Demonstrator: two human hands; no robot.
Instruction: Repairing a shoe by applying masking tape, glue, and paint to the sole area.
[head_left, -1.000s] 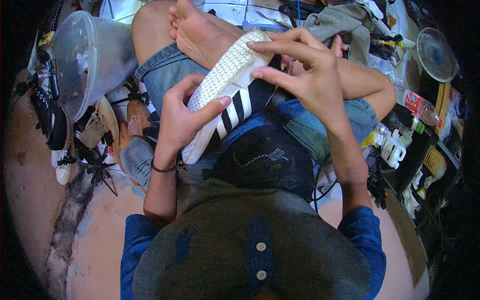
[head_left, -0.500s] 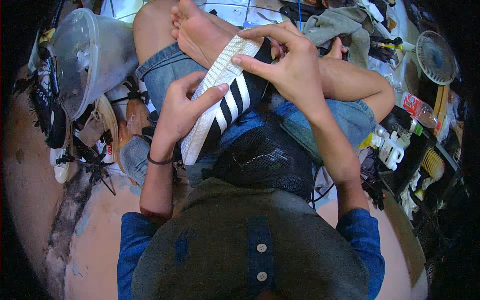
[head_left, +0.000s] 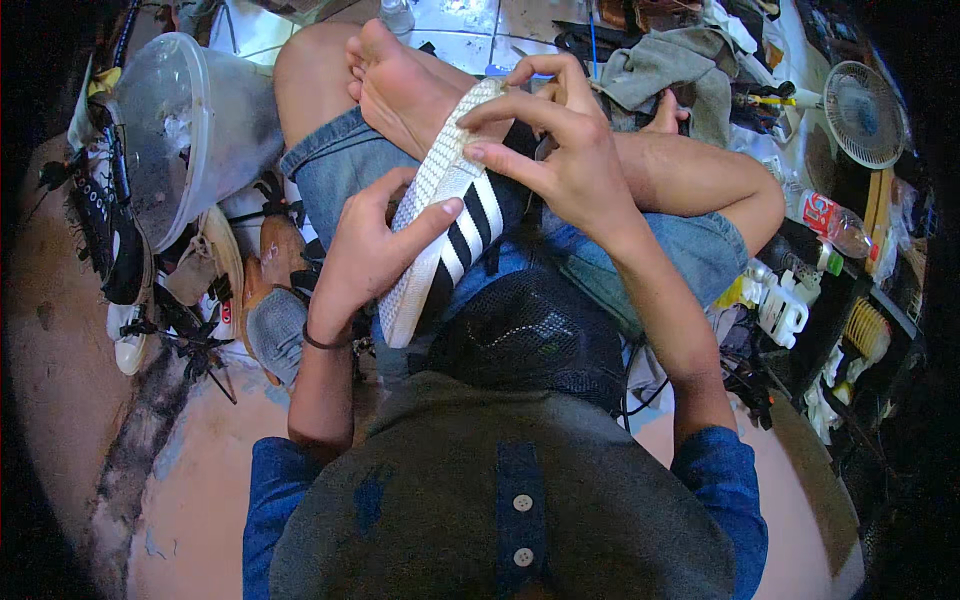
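A black sneaker [head_left: 466, 236] with white side stripes lies tilted across my lap, its white textured sole [head_left: 424, 215] turned up and to the left. My left hand [head_left: 375, 235] grips it near its lower end, thumb over the striped side and fingers behind the sole. At the upper end, my right hand [head_left: 570, 140] has its thumb on the sole's edge and a bent finger over the tread. Another finger of that hand reaches the tip. Part of the upper is hidden by my right hand.
A clear plastic tub [head_left: 190, 140] lies on its side at the left, with several loose shoes below it. On the right are a small fan [head_left: 865, 115], a plastic bottle [head_left: 838, 222], a white jug [head_left: 782, 312] and a brush [head_left: 866, 328]. A grey cloth [head_left: 670, 75] lies beyond my leg.
The fingers of my right hand have bent and lifted from lying along the sole's upper end. The sneaker sits slightly lower and further right in view, while my left hand keeps its hold.
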